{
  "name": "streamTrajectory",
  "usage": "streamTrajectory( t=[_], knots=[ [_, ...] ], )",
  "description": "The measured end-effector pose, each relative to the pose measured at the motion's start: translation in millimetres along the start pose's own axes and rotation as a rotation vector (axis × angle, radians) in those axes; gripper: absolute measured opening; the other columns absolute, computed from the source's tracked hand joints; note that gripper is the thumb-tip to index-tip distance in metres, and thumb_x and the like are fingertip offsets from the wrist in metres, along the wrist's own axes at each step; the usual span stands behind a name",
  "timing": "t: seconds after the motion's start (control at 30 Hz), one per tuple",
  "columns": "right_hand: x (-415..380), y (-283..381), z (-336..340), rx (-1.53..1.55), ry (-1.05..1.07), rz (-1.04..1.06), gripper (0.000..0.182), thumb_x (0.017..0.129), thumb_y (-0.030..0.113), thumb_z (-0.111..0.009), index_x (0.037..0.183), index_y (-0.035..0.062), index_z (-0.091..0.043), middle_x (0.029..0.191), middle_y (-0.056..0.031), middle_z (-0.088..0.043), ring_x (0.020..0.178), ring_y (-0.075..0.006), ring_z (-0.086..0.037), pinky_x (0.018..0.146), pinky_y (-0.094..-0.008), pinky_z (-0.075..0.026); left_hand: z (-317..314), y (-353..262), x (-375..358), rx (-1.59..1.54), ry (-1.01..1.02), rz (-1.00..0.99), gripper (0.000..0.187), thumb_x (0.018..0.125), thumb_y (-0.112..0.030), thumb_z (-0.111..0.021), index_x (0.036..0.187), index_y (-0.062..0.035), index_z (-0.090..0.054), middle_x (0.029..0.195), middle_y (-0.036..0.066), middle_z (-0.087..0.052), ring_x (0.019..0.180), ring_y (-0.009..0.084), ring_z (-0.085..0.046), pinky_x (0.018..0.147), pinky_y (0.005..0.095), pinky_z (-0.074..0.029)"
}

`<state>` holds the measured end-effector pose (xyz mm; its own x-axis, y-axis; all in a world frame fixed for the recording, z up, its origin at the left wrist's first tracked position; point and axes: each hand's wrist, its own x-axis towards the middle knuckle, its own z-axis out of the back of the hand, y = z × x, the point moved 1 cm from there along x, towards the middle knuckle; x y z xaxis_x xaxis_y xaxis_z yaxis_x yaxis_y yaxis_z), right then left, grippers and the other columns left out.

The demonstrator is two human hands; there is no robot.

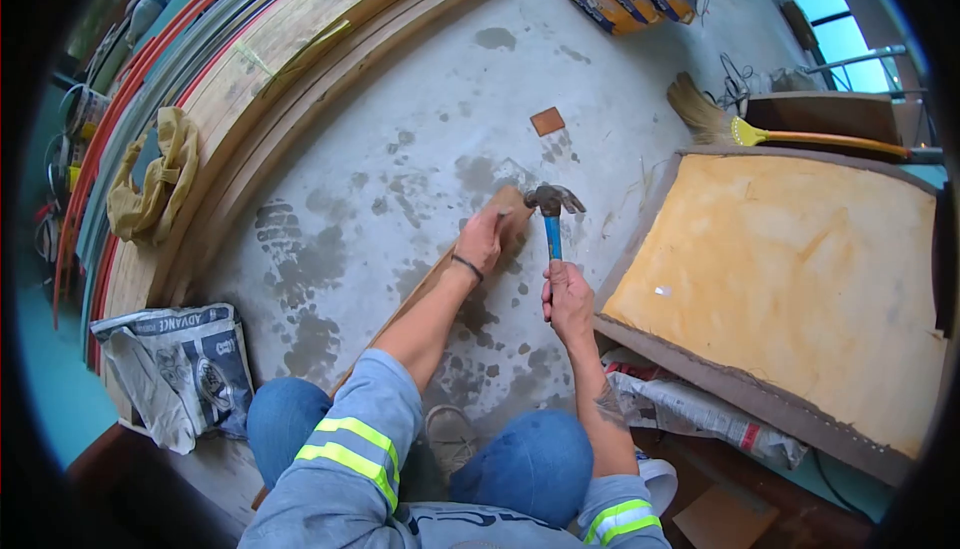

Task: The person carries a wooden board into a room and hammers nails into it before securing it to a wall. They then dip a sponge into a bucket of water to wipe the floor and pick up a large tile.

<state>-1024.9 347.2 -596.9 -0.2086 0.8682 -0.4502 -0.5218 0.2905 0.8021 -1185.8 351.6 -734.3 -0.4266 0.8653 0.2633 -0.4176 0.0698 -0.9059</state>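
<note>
A claw hammer [554,221] with a blue handle is held in my right hand [568,301], its fingers wrapped round the lower handle. The hammer's dark head lies just right of the far end of a wooden board [516,211]. That board slants from between my knees up to the middle of the view. My left hand [482,240] is closed near the board's far end, its fingertips pressed together close to the hammer head. What they pinch is too small to make out. A dark band circles my left wrist.
Long planks [300,59] and red and grey pipes run along the left, with tan gloves [160,181] on top. A padded board [790,279] is at the right, below a broom [705,117]. A brown tile [547,122] lies on the wet-spotted floor. Bags [180,369] stand lower left.
</note>
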Motion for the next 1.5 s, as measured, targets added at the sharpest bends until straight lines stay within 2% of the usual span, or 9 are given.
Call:
streamTrajectory(
  t=[0.37,0.57,0.73,0.97,1.13,1.3,1.33,1.4,1.5],
  knots=[
    [-3,-39,-1,-0.062,-0.036,0.318,0.040,0.100,0.042,-0.040,0.090,0.0053,-0.050,0.060,0.0006,-0.046,0.046,-0.0062,-0.043,0.044,-0.0202,-0.036,-13,27,13,0.083,0.147,-0.003,0.024,0.086,-0.002,-0.052,0.107,-0.0113,-0.061,0.089,0.017,-0.061,0.083,0.0375,-0.054,0.074,0.0448,-0.045],
    [-13,-6,-2,-0.048,-0.041,-0.015,0.041,0.100,0.041,-0.040,0.087,0.0047,-0.053,0.057,-0.0020,-0.050,0.046,-0.0107,-0.049,0.043,-0.0260,-0.038,-14,31,10,0.136,0.195,0.047,0.022,0.086,-0.002,-0.053,0.105,-0.0094,-0.061,0.086,0.016,-0.060,0.082,0.0368,-0.054,0.072,0.0439,-0.045],
    [-30,29,15,0.030,-0.127,0.372,0.041,0.100,0.041,-0.041,0.087,0.0037,-0.053,0.056,-0.0014,-0.049,0.045,-0.0101,-0.048,0.042,-0.0249,-0.038,-8,21,14,0.046,0.138,-0.043,0.022,0.085,0.000,-0.054,0.104,-0.0090,-0.061,0.086,0.015,-0.060,0.079,0.0367,-0.055,0.072,0.0431,-0.046],
    [-20,-5,-3,0.136,-0.051,0.064,0.041,0.100,0.042,-0.041,0.086,0.0046,-0.051,0.057,-0.0003,-0.047,0.043,-0.0074,-0.044,0.040,-0.0232,-0.036,-7,13,11,-0.021,0.155,-0.190,0.015,0.088,-0.004,-0.052,0.102,-0.0070,-0.059,0.091,0.016,-0.063,0.090,0.0365,-0.057,0.076,0.0417,-0.049],
    [5,-35,-16,0.255,0.006,-0.143,0.044,0.099,0.046,-0.040,0.082,0.0059,-0.051,0.055,0.0002,-0.047,0.040,-0.0071,-0.044,0.037,-0.0240,-0.035,-7,20,18,-0.204,0.061,0.296,0.010,0.095,-0.009,-0.049,0.102,-0.0068,-0.056,0.088,0.007,-0.064,0.075,0.0190,-0.061,0.070,0.0325,-0.049],
    [40,-98,-26,-0.250,-0.049,0.003,0.052,0.098,0.047,-0.034,0.088,0.0007,-0.055,0.072,-0.0238,-0.061,0.070,-0.0440,-0.060,0.062,-0.0485,-0.046,14,2,-15,-0.212,-0.042,0.226,0.011,0.097,-0.012,-0.049,0.102,-0.0073,-0.057,0.086,0.007,-0.064,0.074,0.0147,-0.061,0.069,0.0291,-0.049],
    [42,-107,-30,-0.245,-0.042,0.004,0.052,0.098,0.047,-0.034,0.088,0.0007,-0.055,0.072,-0.0238,-0.061,0.070,-0.0440,-0.060,0.062,-0.0485,-0.046,21,-4,-31,-0.108,-0.042,0.246,0.012,0.096,-0.011,-0.049,0.103,-0.0073,-0.058,0.086,0.008,-0.064,0.075,0.0160,-0.062,0.069,0.0299,-0.049],
    [48,-118,-36,-0.190,-0.109,0.079,0.049,0.097,0.050,-0.037,0.081,0.0053,-0.050,0.052,-0.0031,-0.046,0.036,-0.0139,-0.044,0.034,-0.0301,-0.037,32,-5,-49,0.005,-0.057,0.265,0.013,0.095,-0.009,-0.050,0.104,-0.0073,-0.059,0.087,0.009,-0.064,0.076,0.0174,-0.062,0.070,0.0306,-0.050],
    [42,-105,-31,-0.224,-0.104,0.081,0.047,0.098,0.048,-0.039,0.083,0.0052,-0.051,0.053,-0.0021,-0.046,0.036,-0.0124,-0.044,0.034,-0.0289,-0.036,26,3,-63,0.062,-0.030,0.069,0.018,0.093,-0.004,-0.051,0.106,-0.0078,-0.061,0.091,0.012,-0.065,0.081,0.0241,-0.062,0.074,0.0339,-0.050]
  ],
)
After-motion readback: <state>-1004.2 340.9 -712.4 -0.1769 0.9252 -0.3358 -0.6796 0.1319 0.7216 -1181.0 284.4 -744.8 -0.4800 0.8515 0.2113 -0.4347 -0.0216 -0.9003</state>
